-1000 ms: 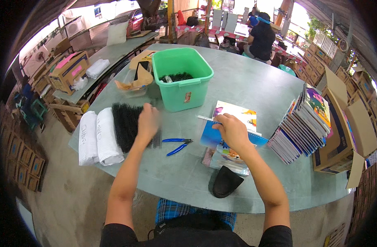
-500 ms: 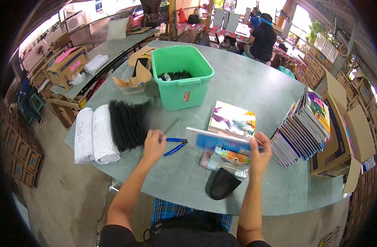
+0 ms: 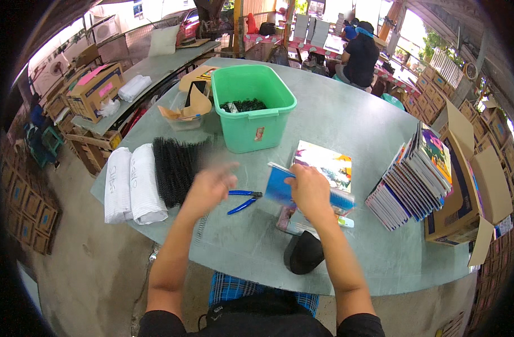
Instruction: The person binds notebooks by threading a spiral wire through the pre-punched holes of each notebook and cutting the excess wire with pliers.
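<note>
- Right hand (image 3: 308,188): forearm enters from the lower edge and runs up and slightly leftward; the hand lies palm-down with fingers curled, grasping a blue-covered notebook (image 3: 285,188) by its near part.
- Blue-covered notebook: held just above the grey-green table (image 3: 346,121), in front of the person, overlapping a flat colourful book (image 3: 324,163) behind it and a small stack of books (image 3: 293,220) beneath it.
- Left hand (image 3: 209,188): motion-blurred, forearm angled up and rightward; fingers spread and loose, grasping nothing, raised above the table beside the bundle of black spiral bindings (image 3: 175,168).
- Blue-handled pliers (image 3: 243,200): lying on the table between the two hands, touched by neither.
- White rolls (image 3: 130,185): two, side by side at the table's left edge, just left of the bindings.
- Green bin (image 3: 254,109): upright beyond the hands, dark items inside.
- Black pouch (image 3: 303,253): at the near table edge, beside the right forearm.
- Row of notebooks (image 3: 411,177): leaning against an open cardboard box (image 3: 464,196) on the right.
</note>
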The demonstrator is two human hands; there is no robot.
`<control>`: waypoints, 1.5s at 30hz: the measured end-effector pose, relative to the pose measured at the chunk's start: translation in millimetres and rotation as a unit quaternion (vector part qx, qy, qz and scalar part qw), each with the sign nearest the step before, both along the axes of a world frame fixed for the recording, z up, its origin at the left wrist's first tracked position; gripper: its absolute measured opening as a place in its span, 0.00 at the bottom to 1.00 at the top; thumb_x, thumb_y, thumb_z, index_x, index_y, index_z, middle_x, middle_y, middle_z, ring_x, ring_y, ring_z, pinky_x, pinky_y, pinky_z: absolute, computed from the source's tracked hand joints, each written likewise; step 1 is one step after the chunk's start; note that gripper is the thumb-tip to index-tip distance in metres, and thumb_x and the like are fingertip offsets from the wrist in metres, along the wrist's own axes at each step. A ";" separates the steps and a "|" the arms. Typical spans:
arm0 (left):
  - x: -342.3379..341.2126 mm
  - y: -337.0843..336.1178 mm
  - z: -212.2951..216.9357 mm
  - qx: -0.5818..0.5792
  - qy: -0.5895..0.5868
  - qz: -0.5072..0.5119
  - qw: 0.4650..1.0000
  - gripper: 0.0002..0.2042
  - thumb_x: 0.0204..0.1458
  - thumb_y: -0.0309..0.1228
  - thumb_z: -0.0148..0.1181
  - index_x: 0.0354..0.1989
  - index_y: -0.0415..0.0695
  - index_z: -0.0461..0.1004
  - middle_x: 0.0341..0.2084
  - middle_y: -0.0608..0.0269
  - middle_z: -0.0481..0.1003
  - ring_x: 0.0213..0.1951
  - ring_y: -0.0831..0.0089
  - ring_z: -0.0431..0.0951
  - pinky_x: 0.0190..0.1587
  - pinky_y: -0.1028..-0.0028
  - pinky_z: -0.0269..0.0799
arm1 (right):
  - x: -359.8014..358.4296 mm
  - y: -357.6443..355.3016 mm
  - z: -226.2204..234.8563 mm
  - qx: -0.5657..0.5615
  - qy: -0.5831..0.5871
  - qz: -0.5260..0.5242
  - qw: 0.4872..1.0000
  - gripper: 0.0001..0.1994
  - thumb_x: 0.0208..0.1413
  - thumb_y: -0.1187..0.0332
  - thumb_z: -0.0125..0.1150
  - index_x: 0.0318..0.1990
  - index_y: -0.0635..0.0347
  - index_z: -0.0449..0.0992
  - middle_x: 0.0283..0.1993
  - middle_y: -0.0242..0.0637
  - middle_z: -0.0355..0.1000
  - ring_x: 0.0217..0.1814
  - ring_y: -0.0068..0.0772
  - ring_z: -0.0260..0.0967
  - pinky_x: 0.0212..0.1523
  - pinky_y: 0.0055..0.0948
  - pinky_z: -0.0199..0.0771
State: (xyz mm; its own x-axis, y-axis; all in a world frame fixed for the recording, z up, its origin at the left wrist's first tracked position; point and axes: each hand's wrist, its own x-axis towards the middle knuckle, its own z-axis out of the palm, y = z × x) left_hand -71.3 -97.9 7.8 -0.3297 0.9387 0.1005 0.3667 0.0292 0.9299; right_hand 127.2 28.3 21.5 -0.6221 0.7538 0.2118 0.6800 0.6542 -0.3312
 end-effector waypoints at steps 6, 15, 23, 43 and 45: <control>36.6 34.8 -58.2 -0.154 0.229 -0.126 0.953 0.42 0.44 0.27 0.60 0.66 0.40 0.39 0.28 0.39 0.74 0.32 0.48 0.77 0.38 0.59 0.71 | 3.1 -1.8 -2.5 0.047 -0.025 0.064 0.997 0.13 0.43 0.67 0.64 0.35 0.62 0.71 0.31 0.46 0.73 0.37 0.47 0.72 0.35 0.43 0.69; 59.2 47.2 -52.4 -0.100 0.227 -0.182 0.952 0.42 0.46 0.24 0.57 0.66 0.42 0.35 0.28 0.36 0.73 0.35 0.44 0.75 0.38 0.55 0.69 | 14.2 -1.6 -6.0 0.088 -0.043 0.094 0.991 0.14 0.42 0.66 0.64 0.34 0.59 0.67 0.33 0.40 0.71 0.39 0.43 0.70 0.36 0.40 0.65; 49.2 37.3 -33.9 0.076 0.153 -0.039 0.985 0.21 0.50 0.31 0.58 0.53 0.44 0.66 0.29 0.45 0.75 0.32 0.50 0.76 0.35 0.62 0.70 | 13.9 -11.7 -19.3 0.196 0.017 0.089 0.976 0.18 0.35 0.59 0.69 0.30 0.57 0.69 0.29 0.35 0.69 0.33 0.38 0.67 0.32 0.36 0.61; 86.8 45.2 -11.1 -0.009 -0.133 0.063 0.989 0.08 0.53 0.32 0.56 0.31 0.38 0.74 0.20 0.56 0.73 0.23 0.68 0.74 0.27 0.71 0.68 | 22.4 -1.4 -20.4 0.181 0.083 0.092 0.976 0.08 0.42 0.68 0.62 0.32 0.53 0.72 0.29 0.31 0.72 0.36 0.33 0.71 0.37 0.35 0.64; 87.3 52.2 -22.4 0.107 0.058 0.067 0.990 0.08 0.53 0.31 0.57 0.31 0.38 0.74 0.21 0.57 0.73 0.23 0.70 0.73 0.26 0.72 0.67 | 25.0 -1.1 -27.5 0.180 0.118 0.108 0.971 0.08 0.43 0.68 0.61 0.31 0.54 0.70 0.28 0.33 0.71 0.36 0.35 0.71 0.37 0.36 0.64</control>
